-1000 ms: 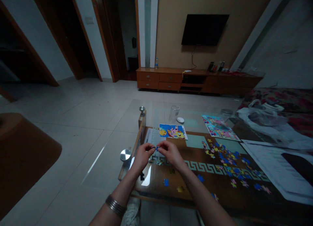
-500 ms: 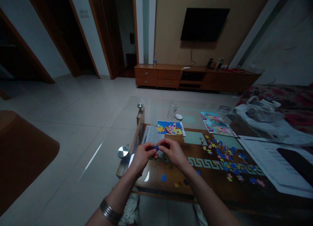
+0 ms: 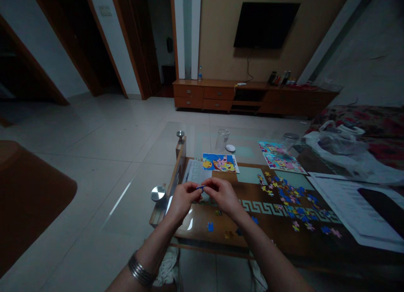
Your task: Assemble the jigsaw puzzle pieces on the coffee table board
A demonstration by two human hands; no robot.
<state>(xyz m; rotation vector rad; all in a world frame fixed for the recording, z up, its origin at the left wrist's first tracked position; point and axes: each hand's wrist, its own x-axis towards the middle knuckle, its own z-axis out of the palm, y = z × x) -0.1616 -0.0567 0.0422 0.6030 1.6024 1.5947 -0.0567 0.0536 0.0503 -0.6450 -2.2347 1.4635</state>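
Above the near left part of the glass-topped table [image 3: 202,237], my left hand [image 3: 184,199] and my right hand [image 3: 222,195] meet with fingertips pinched on small blue puzzle pieces [image 3: 200,187]. Fingers cover much of them, so I cannot tell whether they are joined. A loose blue puzzle piece [image 3: 210,226] lies on the table below my hands, with a few darker ones beside it. To the right spreads a scattered heap of puzzle pieces [image 3: 292,197] in blue, yellow and pink. A cartoon picture card [image 3: 221,163] lies just beyond my hands.
Further back stand a clear jar [image 3: 222,138] and its white lid [image 3: 230,148]. More cartoon sheets [image 3: 282,157], a plastic bag [image 3: 341,153], papers [image 3: 344,208] and a black phone-like object [image 3: 381,205] occupy the right side. A brown seat [image 3: 34,199] is at left.
Both hands stay together at nearly the same place. The blue pieces between the fingertips have tilted and now show more edge-on. The view has shifted slightly.
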